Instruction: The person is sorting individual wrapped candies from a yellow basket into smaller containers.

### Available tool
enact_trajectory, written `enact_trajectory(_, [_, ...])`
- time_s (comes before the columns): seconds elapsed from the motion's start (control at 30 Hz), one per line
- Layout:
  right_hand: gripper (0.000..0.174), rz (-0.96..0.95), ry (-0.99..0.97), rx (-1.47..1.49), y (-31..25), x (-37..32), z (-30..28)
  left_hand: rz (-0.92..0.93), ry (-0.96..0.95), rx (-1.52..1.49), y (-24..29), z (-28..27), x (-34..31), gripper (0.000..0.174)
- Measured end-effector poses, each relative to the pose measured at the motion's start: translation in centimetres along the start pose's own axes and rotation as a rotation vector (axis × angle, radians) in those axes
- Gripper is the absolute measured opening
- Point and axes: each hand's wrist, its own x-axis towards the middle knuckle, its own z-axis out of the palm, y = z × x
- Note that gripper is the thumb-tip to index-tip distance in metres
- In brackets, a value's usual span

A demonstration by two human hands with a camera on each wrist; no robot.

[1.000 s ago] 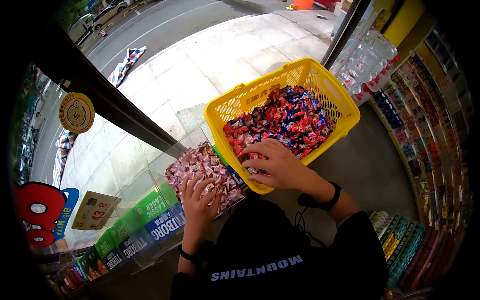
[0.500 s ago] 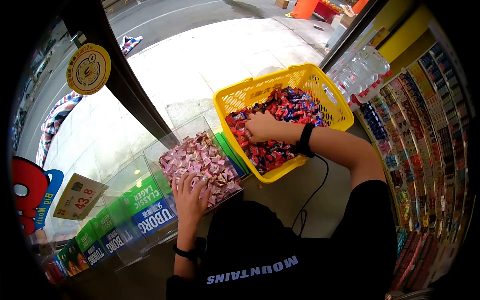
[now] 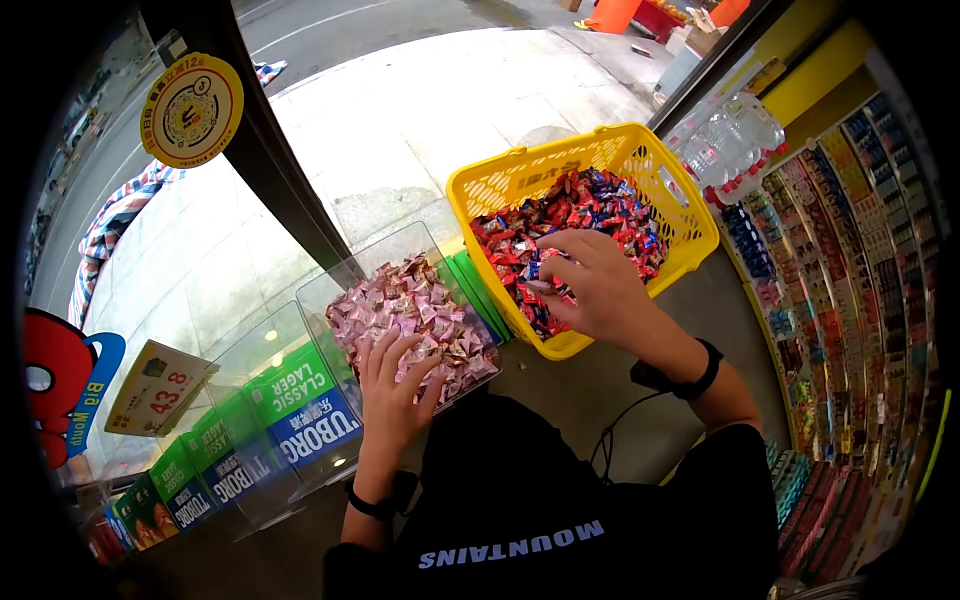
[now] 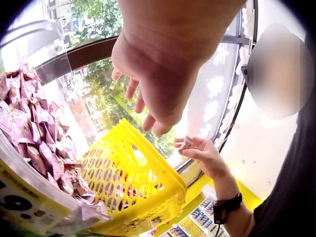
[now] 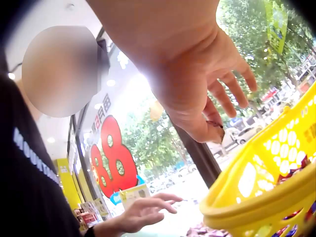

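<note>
My right hand (image 3: 608,295) is over the near side of a yellow basket (image 3: 690,262) filled with red and blue wrapped candies (image 3: 590,205). Between its thumb and finger it pinches one small pink-and-white wrapped candy (image 4: 186,143), which shows best in the left wrist view. To the left of the basket stands a clear plastic bin (image 3: 345,268) heaped with pink wrapped candies (image 3: 415,305). Over the near part of that heap, my left hand (image 3: 393,390) has its fingers spread and loosely bent, with nothing seen in its grasp.
Green and blue beer cartons (image 3: 305,405) line up beneath the bin and to its left. A price card (image 3: 160,388) stands at the left. Bottled water (image 3: 735,145) and packed shelves (image 3: 840,260) are on the right. A dark window post (image 3: 270,185) rises behind the bin.
Half a second ago my right hand was down among the red and blue candies; now it is raised and drawn back toward me, pinching a candy. My left hand stays over the pink candies.
</note>
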Motion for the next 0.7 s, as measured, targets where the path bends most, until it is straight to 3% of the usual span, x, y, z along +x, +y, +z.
enact_trajectory(0.2, [0.034,-0.077,-0.128,0.085,-9.5,-5.0,1.9,0.1,-0.047,-0.188,4.6,-0.3,1.7,0.04])
enact_trajectory(0.4, [0.035,-0.021,-0.097,0.035,-10.5,-6.0,3.9,0.121,-0.093,-0.186,6.1,-1.8,2.1,0.038])
enact_trajectory(0.5, [0.036,-0.029,-0.077,0.04,-10.0,-7.1,5.6,0.186,-0.013,-0.007,5.7,-0.3,1.0,0.031])
enact_trajectory(0.63, [0.034,-0.016,-0.087,0.212,-9.0,-7.9,5.0,0.092,0.043,0.071,6.2,0.2,0.5,0.021])
enact_trajectory(0.7, [0.035,-0.095,-0.08,0.308,-8.1,-8.4,3.6,-0.018,0.125,0.176,4.1,1.6,-0.5,0.014])
